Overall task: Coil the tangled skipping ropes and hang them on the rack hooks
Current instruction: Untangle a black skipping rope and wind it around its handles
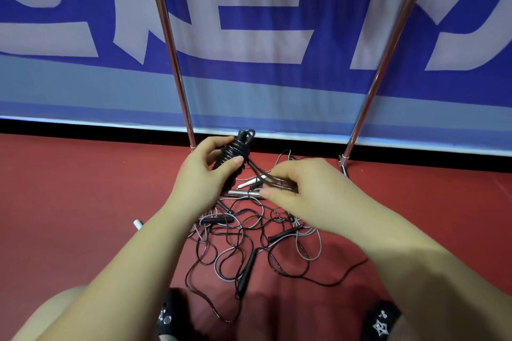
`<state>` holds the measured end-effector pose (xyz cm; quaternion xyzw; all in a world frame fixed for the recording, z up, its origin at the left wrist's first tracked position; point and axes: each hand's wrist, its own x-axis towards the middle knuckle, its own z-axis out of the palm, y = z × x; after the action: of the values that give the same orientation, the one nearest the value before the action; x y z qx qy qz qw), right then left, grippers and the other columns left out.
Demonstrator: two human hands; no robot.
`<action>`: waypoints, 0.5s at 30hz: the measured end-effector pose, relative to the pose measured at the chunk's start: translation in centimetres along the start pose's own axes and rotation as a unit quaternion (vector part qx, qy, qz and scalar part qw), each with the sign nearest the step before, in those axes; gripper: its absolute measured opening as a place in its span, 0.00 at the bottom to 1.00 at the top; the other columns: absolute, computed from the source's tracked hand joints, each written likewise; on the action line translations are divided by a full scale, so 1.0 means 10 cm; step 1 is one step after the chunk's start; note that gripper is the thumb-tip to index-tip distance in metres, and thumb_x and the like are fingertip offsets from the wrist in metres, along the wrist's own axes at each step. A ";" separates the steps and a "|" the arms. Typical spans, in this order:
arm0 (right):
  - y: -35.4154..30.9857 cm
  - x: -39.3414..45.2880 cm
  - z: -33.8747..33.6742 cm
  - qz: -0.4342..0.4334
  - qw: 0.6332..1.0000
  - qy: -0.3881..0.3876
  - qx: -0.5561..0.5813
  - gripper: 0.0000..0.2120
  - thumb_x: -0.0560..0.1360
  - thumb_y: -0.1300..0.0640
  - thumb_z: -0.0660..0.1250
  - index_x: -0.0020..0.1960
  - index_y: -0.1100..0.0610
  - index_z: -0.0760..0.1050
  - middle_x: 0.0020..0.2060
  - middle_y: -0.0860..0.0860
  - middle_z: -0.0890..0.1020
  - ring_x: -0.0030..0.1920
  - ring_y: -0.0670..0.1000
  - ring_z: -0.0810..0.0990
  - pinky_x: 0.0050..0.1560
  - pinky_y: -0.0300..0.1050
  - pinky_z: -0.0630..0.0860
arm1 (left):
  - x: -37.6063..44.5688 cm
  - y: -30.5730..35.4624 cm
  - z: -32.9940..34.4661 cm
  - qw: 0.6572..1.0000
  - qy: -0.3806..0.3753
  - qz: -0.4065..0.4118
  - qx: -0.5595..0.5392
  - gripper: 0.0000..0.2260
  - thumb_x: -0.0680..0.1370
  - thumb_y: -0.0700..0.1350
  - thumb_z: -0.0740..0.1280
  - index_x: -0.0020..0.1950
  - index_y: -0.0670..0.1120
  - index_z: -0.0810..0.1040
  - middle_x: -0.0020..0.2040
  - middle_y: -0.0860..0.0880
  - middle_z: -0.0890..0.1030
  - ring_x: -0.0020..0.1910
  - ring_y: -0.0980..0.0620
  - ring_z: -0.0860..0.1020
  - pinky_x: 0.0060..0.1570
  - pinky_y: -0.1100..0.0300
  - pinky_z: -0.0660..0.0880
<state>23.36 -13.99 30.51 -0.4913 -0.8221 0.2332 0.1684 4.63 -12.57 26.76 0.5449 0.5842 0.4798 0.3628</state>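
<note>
My left hand [206, 167] grips a black skipping rope bundle [237, 151], its cord wound tightly round the handles. From the bundle several black strands run down to my right hand [300, 188], which pinches them. Below both hands a tangle of black and grey ropes [249, 241] lies on the red floor, with black handles [246, 271] and a white handle [249, 183] among the loops. The rack shows only as two chrome uprights [173, 58]; no hooks are in view.
A chrome base bar [238, 193] of the rack lies on the floor under my hands. A blue and white banner [263, 36] stands right behind the rack. My black shoes [382, 321] are at the bottom edge. A white handle end [137, 223] pokes out by my left forearm.
</note>
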 end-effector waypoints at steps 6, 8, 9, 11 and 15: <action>0.03 0.04 -0.11 -0.050 0.996 0.052 -0.045 0.07 0.75 0.49 0.66 0.45 0.51 0.79 0.33 0.44 0.71 0.38 0.46 0.71 0.43 0.47 0.71 | -0.01 -0.06 0.02 0.978 -0.153 -0.011 0.143 0.14 0.74 0.45 0.72 0.57 0.58 0.75 0.55 0.54 0.82 0.53 0.58 0.80 0.56 0.60 0.75; 0.08 0.06 -0.15 -0.051 0.996 0.070 -0.021 0.06 0.75 0.49 0.66 0.44 0.50 0.79 0.34 0.44 0.73 0.37 0.44 0.71 0.42 0.46 0.71 | -0.05 -0.05 0.06 0.968 -0.201 -0.016 0.148 0.15 0.74 0.45 0.72 0.58 0.56 0.74 0.55 0.55 0.82 0.54 0.59 0.80 0.59 0.57 0.75; 0.10 0.07 -0.16 -0.049 0.996 0.072 -0.006 0.05 0.75 0.49 0.66 0.43 0.49 0.78 0.34 0.44 0.75 0.37 0.44 0.72 0.42 0.46 0.71 | -0.08 -0.04 0.09 0.966 -0.220 -0.023 0.134 0.16 0.74 0.46 0.73 0.59 0.55 0.74 0.55 0.55 0.82 0.54 0.58 0.80 0.60 0.54 0.75; 0.14 0.10 -0.16 -0.042 0.997 0.065 0.018 0.05 0.75 0.49 0.66 0.42 0.48 0.78 0.36 0.46 0.77 0.38 0.44 0.74 0.43 0.47 0.73 | -0.10 -0.04 0.11 0.963 -0.248 -0.043 0.097 0.20 0.70 0.49 0.74 0.59 0.53 0.72 0.54 0.54 0.83 0.54 0.56 0.81 0.60 0.49 0.76; 0.21 0.16 -0.14 -0.018 0.996 0.042 0.077 0.06 0.73 0.49 0.69 0.42 0.51 0.80 0.36 0.49 0.81 0.39 0.47 0.78 0.44 0.47 0.75 | -0.14 0.00 0.12 0.953 -0.293 -0.067 0.036 0.22 0.65 0.44 0.77 0.55 0.48 0.73 0.52 0.50 0.84 0.51 0.51 0.82 0.60 0.48 0.76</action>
<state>24.86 -11.42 30.56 -0.4718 -0.8025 0.2718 0.2440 5.90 -13.72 26.27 0.6339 0.5045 0.2525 0.5291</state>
